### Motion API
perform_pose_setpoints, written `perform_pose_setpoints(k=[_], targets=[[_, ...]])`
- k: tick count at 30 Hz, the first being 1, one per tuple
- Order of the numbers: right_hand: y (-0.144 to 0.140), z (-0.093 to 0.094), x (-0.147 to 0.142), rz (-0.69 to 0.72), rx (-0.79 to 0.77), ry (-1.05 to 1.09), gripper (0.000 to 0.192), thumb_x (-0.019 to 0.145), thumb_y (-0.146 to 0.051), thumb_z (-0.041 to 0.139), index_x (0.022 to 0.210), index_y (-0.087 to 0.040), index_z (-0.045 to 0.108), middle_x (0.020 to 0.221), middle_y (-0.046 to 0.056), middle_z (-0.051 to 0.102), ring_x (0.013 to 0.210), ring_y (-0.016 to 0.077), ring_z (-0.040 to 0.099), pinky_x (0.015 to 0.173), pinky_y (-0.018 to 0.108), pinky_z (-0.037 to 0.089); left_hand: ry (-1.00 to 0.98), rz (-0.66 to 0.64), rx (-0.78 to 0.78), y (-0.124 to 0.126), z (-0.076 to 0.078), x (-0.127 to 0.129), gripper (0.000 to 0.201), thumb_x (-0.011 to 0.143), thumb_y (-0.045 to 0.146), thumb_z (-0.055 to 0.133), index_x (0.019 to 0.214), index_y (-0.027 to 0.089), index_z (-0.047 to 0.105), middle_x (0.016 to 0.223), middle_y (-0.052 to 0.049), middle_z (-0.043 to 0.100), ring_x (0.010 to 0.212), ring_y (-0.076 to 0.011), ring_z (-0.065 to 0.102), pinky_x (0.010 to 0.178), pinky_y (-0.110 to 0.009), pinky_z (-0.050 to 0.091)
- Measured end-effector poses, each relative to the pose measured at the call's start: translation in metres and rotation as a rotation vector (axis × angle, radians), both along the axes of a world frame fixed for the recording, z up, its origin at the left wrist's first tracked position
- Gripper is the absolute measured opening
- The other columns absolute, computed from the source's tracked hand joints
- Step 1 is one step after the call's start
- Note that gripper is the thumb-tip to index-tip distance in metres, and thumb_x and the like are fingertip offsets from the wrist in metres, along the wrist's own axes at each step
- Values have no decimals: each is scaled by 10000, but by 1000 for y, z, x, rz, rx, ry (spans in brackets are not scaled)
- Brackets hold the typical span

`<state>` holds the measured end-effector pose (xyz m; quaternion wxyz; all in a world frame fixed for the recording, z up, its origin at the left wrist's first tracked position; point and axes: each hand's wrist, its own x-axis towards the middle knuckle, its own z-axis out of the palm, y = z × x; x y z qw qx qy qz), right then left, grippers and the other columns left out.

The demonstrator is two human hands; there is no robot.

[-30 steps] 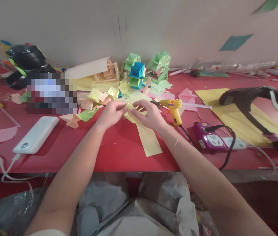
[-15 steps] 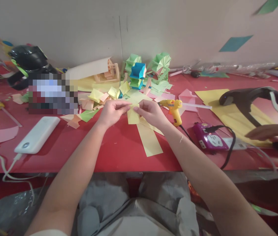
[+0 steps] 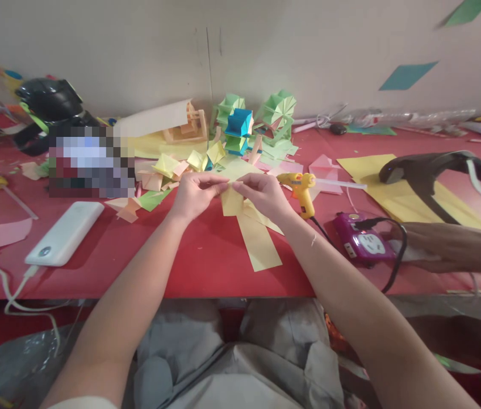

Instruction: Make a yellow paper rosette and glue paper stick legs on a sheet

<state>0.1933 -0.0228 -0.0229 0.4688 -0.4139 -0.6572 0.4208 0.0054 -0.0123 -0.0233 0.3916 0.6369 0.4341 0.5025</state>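
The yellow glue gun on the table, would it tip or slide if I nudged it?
The glue gun looks apt to tip: it stands on its narrow handle, nozzle propped. Its cord trails toward the power strip, so a push would probably drag or swing it rather than slide it cleanly.

Left hand (image 3: 195, 196) and right hand (image 3: 261, 195) meet, fingers pinched together.

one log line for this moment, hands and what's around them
left hand: pinching yellow paper piece | right hand: pinching same piece | nearby: yellow paper strip, glue gun | other person's hand by purple power strip
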Motion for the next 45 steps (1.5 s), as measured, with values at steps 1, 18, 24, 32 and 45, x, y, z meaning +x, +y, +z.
perform_pose_setpoints(k=[1,18,24,32,45], targets=[[0,0,0,10,-8,11,411,786,-584,701,808,-175,682,757,36,660,700,152,575,655,297,476,-12,4,-7,0,0,-1,353,659,473,867,866,192,818,897,-80,787,831,-247,732,785,-385,620],[-3,3,-4,-31,104,-73,353,869,-496,612,770,-157,628,686,8,560,631,118,465,589,262,372,-168,24,-120,2,1,0,357,575,403,913,816,163,805,824,-70,770,798,-222,715,803,-382,609],[0,0,0,-90,154,-223,409,860,-472,627,606,-167,528,578,-38,381,581,96,317,559,280,266,-62,-35,-112,2,0,-3,391,666,382,857,991,174,793,805,-47,741,756,-185,678,761,-348,588],[0,1,2,-60,124,-242,381,872,-465,628,666,-145,629,590,-30,448,581,92,327,559,279,265,88,-5,-26,2,1,-3,303,698,437,827,770,152,753,756,-49,725,706,-183,650,680,-308,534],[0,-4,0,17,83,-246,392,876,-511,626,725,-152,671,605,-2,560,559,102,459,535,254,342,154,40,68,-1,7,-3,295,764,427,753,657,168,662,635,1,590,632,-139,517,610,-274,415]])
